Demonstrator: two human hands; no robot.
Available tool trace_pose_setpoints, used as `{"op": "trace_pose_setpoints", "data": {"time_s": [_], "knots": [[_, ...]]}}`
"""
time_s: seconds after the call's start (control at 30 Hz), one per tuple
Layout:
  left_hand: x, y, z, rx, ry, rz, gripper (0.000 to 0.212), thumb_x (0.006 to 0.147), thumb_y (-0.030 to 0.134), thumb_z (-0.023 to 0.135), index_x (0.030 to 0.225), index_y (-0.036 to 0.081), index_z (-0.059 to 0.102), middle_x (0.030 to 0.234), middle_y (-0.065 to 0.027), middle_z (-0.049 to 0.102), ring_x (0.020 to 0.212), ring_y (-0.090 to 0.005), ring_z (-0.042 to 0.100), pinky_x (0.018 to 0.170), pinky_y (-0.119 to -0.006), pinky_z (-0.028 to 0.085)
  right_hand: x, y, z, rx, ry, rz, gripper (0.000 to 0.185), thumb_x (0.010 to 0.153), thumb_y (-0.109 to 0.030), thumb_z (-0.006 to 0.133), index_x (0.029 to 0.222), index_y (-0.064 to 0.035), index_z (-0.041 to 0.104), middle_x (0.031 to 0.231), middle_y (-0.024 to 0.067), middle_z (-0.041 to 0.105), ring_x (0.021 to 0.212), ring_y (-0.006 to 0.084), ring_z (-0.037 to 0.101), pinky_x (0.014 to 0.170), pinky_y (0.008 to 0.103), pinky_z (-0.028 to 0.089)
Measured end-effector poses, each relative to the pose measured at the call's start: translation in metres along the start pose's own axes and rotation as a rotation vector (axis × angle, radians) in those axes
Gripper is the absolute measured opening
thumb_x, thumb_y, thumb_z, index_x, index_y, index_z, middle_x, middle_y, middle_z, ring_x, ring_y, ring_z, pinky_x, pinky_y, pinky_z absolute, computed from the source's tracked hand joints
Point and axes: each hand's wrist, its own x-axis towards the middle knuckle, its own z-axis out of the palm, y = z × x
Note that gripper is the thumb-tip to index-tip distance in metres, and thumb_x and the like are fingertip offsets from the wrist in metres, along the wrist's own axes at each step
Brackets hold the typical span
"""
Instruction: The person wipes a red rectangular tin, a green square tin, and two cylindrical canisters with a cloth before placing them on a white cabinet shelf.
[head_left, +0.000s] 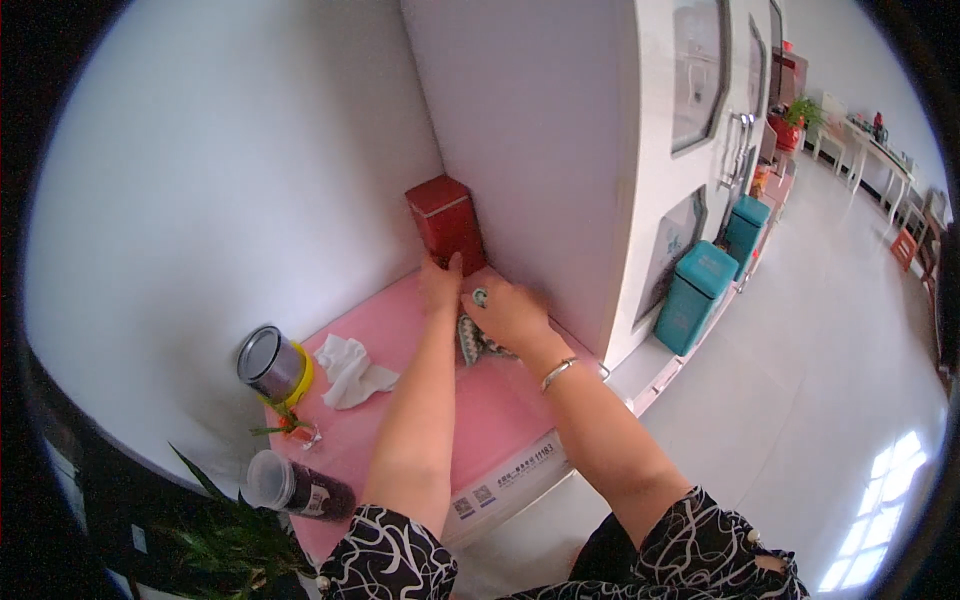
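A red lidded tin box (454, 225) stands in the corner where the wall meets the cabinet side. My left hand (441, 285) reaches to its lower front, thumb and fingers apart against the tin; whether it grips is unclear. Close by on the right, my right hand (510, 315) is curled over a bunched cloth (471, 341) with a green, white and dark pattern. A bit of similar pattern shows at its fingers. Much of the cloth is hidden under that hand. Both hands are low over the pink tabletop (502, 405).
Along the left edge are a clear canister (274, 364) with a yellow base, white tissue (352, 371), a small glass with a plant cutting (296, 431) and a lying dark-filled jar (319, 491). Teal tins (697, 296) line the white cabinet (626, 225). A leafy plant (232, 551) is lower left.
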Motion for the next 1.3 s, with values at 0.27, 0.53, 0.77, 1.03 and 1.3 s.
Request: {"op": "trace_pose_setpoints", "data": {"time_s": [0.27, 0.53, 0.77, 1.03, 1.3], "knots": [[-0.036, 0.000, -0.041, -0.359, -0.315, -0.158, 0.048, 0.081, 0.034, 0.050, 0.110, -0.004, 0.045, 0.102, -0.0164, 0.054, 0.089, -0.0261, 0.053, 0.074, -0.035, 0.042, -0.003, -0.006, -0.016, 0.457, -0.098, -0.043, 0.045, 0.076, -0.041, 0.056, 0.093, 0.0013, 0.053, 0.083, 0.0160, 0.059, 0.078, 0.0272, 0.057, 0.071, 0.0347, 0.045], [-0.142, 0.068, -0.144, -0.605, -0.642, -0.384, 0.043, 0.086, 0.044, 0.039, 0.108, 0.008, 0.049, 0.096, -0.0046, 0.055, 0.081, -0.0156, 0.054, 0.068, -0.030, 0.044, -0.088, -0.022, -0.045, 1.569, -0.270, -0.034, 0.031, 0.075, -0.021, 0.063, 0.097, -0.0035, 0.049, 0.086, 0.0039, 0.056, 0.077, 0.0140, 0.055, 0.068, 0.0269, 0.047], [-0.237, 0.074, -0.185, -0.628, -1.064, -0.163, 0.046, 0.086, 0.048, 0.035, 0.105, 0.009, 0.051, 0.092, -0.0016, 0.056, 0.081, -0.0118, 0.052, 0.070, -0.027, 0.042, -0.195, -0.008, -0.087, 1.594, -0.334, 0.273, 0.020, 0.078, -0.011, 0.057, 0.094, 0.0007, 0.053, 0.081, 0.0091, 0.061, 0.068, 0.0170, 0.061, 0.060, 0.0271, 0.052], [-0.321, 0.049, -0.220, -0.621, -1.185, 0.078, 0.047, 0.084, 0.034, 0.051, 0.118, 0.002, 0.043, 0.108, -0.0039, 0.049, 0.103, -0.0132, 0.042, 0.091, -0.027, 0.030, -0.293, -0.038, -0.122, 1.150, -0.535, 0.062, 0.033, 0.079, -0.017, 0.059, 0.105, 0.0012, 0.050, 0.081, 0.0060, 0.060, 0.075, 0.0119, 0.058, 0.067, 0.0250, 0.049], [-0.368, 0.065, -0.223, -0.328, -1.301, 0.035, 0.060, 0.082, 0.042, 0.050, 0.122, 0.000, 0.036, 0.108, -0.0069, 0.049, 0.103, -0.0155, 0.043, 0.089, -0.028, 0.033, -0.338, -0.005, -0.152, 0.563, -0.522, 0.179, 0.045, 0.079, -0.039, 0.055, 0.091, 0.0048, 0.059, 0.078, 0.0075, 0.059, 0.070, 0.0121, 0.055, 0.064, 0.0250, 0.045]]}}
